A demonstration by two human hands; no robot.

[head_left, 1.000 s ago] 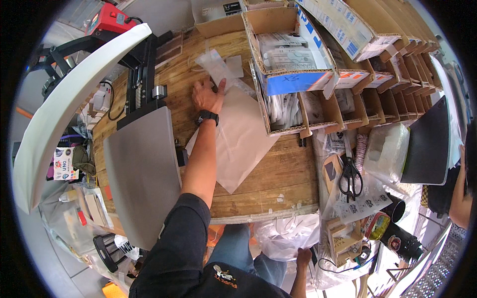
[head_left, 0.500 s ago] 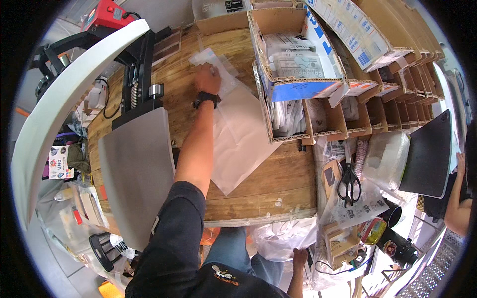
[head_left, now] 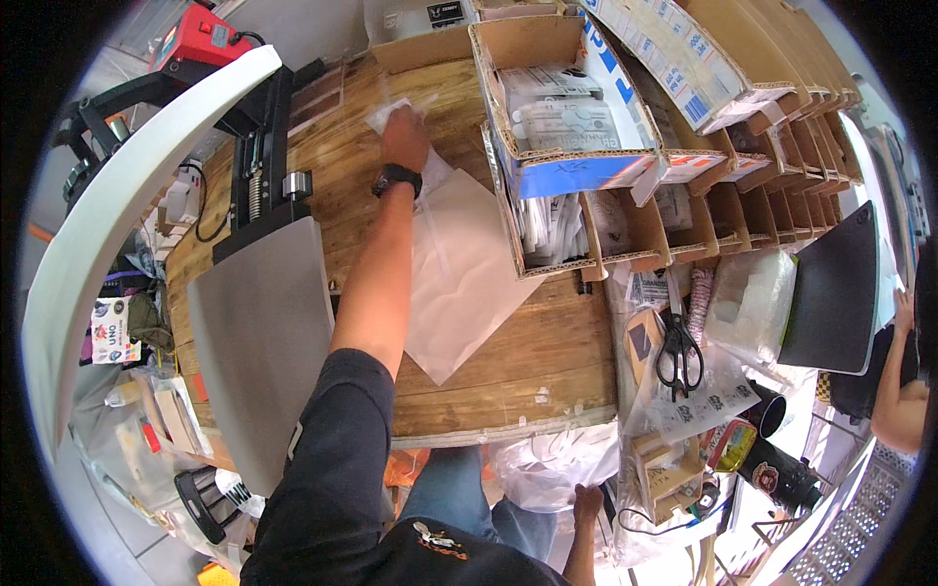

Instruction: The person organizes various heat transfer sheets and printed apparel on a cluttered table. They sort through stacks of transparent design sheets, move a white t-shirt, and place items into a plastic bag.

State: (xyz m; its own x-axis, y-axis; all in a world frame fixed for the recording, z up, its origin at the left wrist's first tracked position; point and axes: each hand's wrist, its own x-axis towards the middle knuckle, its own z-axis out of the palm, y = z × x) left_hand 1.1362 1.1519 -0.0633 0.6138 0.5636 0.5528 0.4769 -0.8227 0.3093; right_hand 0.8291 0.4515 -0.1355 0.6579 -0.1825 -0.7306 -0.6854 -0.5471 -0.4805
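Note:
My left hand (head_left: 405,139), with a black wristband (head_left: 396,181), is at the far part of the wooden table. Its fingers are curled on a thin translucent sheet (head_left: 389,109), whose crumpled edges stick out around them. Below it lies a large pale parchment-like sheet (head_left: 469,283), flat, with one corner toward me. My left forearm crosses above its left side. My right hand (head_left: 588,500) hangs low beside a translucent plastic bag (head_left: 557,469) at the table's front edge; its fingers are too small to make out.
A heat press with a grey platen (head_left: 264,342) stands left of the wooden table (head_left: 518,381). Cardboard boxes (head_left: 576,176) with divided compartments hold packets at the right. Black scissors (head_left: 679,356) lie beside them. Another person's arm (head_left: 897,391) shows at far right.
My left hand has moved slightly farther away, and the translucent sheet under it looks more gathered. The whole view has shifted a little; my right hand stays low.

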